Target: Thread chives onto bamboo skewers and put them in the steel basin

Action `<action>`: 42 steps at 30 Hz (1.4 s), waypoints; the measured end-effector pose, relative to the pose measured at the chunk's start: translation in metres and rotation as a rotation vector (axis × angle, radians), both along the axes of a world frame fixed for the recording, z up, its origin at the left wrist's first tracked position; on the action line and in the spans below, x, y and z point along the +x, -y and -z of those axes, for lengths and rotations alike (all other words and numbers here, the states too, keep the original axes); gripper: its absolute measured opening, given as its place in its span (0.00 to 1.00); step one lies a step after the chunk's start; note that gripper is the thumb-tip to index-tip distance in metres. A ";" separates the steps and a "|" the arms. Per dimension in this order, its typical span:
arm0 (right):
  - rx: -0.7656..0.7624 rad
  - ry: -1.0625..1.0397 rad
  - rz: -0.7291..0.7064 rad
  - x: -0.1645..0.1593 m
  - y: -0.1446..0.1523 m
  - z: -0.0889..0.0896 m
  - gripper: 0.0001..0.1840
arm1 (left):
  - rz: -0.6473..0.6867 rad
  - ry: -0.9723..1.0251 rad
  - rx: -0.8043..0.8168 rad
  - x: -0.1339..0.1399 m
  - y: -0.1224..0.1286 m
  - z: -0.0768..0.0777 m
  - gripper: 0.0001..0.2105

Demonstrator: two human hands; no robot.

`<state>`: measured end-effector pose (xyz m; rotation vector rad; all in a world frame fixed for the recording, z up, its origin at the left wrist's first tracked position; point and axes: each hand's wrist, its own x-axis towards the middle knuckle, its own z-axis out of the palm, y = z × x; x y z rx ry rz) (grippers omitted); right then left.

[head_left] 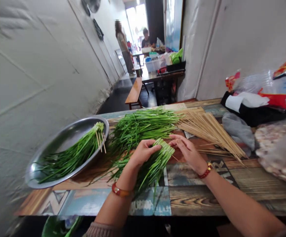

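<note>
My left hand is closed around a bunch of chives, its thumb lying over the pale cut ends. My right hand is at the right side of those ends, thumb and fingers drawn together; what they pinch is hidden. A thin stick tip, like a skewer, pokes out of the bunch below the right fingers. Behind both hands lies a pile of loose chives. Bamboo skewers are fanned out on the table right of the pile. In the metal bowl at left rests a skewered bunch of chives.
The wood-patterned table carries a bag of pale pieces and plastic packaging at right. Walls close in on both sides. Farther back are a bench, a table with tubs, and two people, one standing, one seated.
</note>
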<state>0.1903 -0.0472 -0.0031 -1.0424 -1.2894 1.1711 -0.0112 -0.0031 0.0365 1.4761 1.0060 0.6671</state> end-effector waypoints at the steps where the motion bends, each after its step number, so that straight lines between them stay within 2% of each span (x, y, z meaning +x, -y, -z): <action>1: 0.020 0.020 0.021 0.001 0.000 -0.003 0.23 | -0.045 0.014 0.013 -0.003 -0.003 -0.011 0.19; 5: 0.125 0.181 -0.001 0.000 0.000 -0.030 0.20 | -0.152 0.064 0.090 -0.012 -0.011 -0.062 0.17; 8: 0.312 0.430 0.124 -0.001 -0.003 -0.068 0.13 | -0.153 0.138 0.118 -0.014 -0.006 -0.094 0.17; 11: 0.568 0.552 0.186 0.001 -0.005 -0.111 0.10 | -0.109 0.258 0.149 -0.014 0.007 -0.115 0.16; 15: 0.723 0.655 0.182 0.003 0.003 -0.153 0.11 | -0.032 0.386 0.184 -0.017 0.028 -0.131 0.17; 20: 0.767 0.739 0.143 -0.006 0.023 -0.170 0.11 | -0.053 0.433 0.119 -0.020 0.049 -0.133 0.20; 27: 0.816 0.877 0.098 -0.018 0.042 -0.179 0.11 | -0.011 0.553 0.056 -0.021 0.068 -0.122 0.19; 36: 0.841 0.884 0.059 -0.024 0.054 -0.185 0.10 | 0.003 0.597 -0.008 -0.021 0.083 -0.120 0.20; 42: 0.746 0.870 0.003 -0.019 0.052 -0.185 0.10 | 0.015 0.618 0.092 -0.030 0.081 -0.118 0.16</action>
